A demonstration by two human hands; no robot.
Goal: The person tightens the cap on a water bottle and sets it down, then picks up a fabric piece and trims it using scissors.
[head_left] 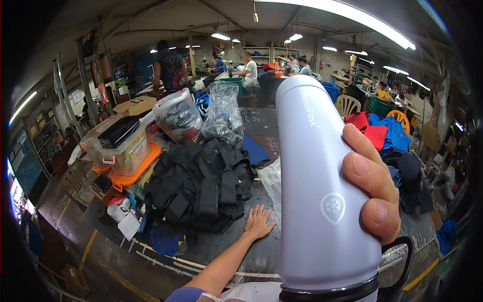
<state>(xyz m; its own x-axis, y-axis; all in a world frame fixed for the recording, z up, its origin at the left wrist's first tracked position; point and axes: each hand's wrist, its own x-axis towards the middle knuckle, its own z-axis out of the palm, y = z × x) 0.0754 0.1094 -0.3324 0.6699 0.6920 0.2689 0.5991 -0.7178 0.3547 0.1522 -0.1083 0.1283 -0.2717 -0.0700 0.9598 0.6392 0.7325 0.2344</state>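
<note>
A pale lavender ThermoFlask water bottle [314,166] fills the middle right, close to the camera. It is tilted, with its base up and away and its black lid [329,291] at the bottom edge of view. Wrapped around its right side is my right hand [372,183], of which only the fingers show. A black loop handle [408,264] sticks out beside the lid. My left hand [259,224] lies flat on the dark table [216,247], fingers apart and holding nothing. Just left of it is a heap of black fabric strips [201,181].
Clear plastic bins [123,146] with orange lids and stuffed plastic bags [178,116] stand at the left. White mugs [118,212] sit near the table's left edge. Red and blue cloth [387,133] lies at the right. Several people work at the back.
</note>
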